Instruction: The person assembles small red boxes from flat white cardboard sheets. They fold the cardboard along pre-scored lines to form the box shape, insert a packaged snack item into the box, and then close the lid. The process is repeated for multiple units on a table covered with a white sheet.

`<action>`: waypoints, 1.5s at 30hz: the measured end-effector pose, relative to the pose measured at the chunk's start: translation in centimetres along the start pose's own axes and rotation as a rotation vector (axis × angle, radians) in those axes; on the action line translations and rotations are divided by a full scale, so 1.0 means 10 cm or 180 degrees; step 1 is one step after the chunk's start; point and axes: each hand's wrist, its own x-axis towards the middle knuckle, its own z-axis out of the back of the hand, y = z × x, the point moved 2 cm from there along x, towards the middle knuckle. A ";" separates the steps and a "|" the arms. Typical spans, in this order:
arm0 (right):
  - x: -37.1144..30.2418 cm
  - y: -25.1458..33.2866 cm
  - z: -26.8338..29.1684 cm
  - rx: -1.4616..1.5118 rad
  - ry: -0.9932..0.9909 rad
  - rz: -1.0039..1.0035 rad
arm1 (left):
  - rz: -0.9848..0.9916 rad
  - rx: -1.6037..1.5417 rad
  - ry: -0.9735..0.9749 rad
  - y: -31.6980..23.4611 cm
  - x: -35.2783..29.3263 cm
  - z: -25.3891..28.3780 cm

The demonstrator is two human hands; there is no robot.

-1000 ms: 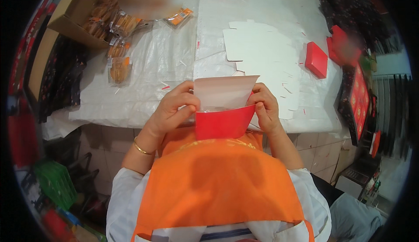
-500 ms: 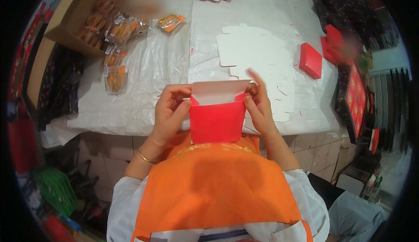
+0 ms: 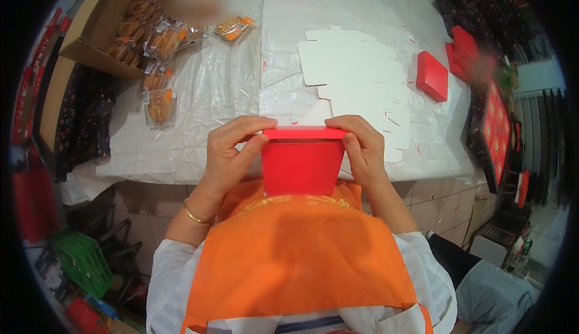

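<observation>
A red cardboard box [image 3: 301, 168] stands between my hands at the table's near edge, just above the orange apron. Its top flap is folded toward me, with a thin gap under the front lip. My left hand [image 3: 232, 150] grips the box's upper left corner, thumb at the side and fingers on the flap. At the upper right corner my right hand [image 3: 362, 147] does the same, fingers along the flap and thumb on the side. The inside of the box is hidden.
Flat white cardboard blanks [image 3: 356, 75] lie beyond the box. A closed red box [image 3: 432, 76] sits to the right. Wrapped cookies [image 3: 159, 106] lie at left beside a brown carton [image 3: 90, 32]. Paper scraps are scattered over the white-covered table [image 3: 199, 147].
The box's flap, which stood up showing its white inner side, is now folded down over the opening. Both hands have shifted their fingers onto the flap's top edge.
</observation>
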 end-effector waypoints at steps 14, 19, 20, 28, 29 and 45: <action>-0.07 0.12 0.05 0.0175 0.0164 -0.0209 | 0.0237 -0.0085 0.0150 -0.14 0.08 -0.01; -0.08 0.13 0.08 0.0187 0.0161 -0.0067 | 0.0298 -0.0108 0.0578 -0.24 0.22 0.07; -0.09 0.12 0.09 0.0189 0.0185 -0.0083 | 0.0294 -0.0071 0.0625 -0.27 0.26 0.08; -0.08 0.13 0.10 0.0052 0.0179 -0.0004 | -0.0119 0.0288 0.0849 -0.28 0.29 0.08; -0.07 0.13 0.10 0.0038 0.0176 0.0042 | -0.0159 0.0324 0.0837 -0.27 0.28 0.08; -0.20 0.13 0.04 -0.0034 0.0194 0.0549 | -0.0249 -0.0111 0.0547 -0.16 0.02 -0.07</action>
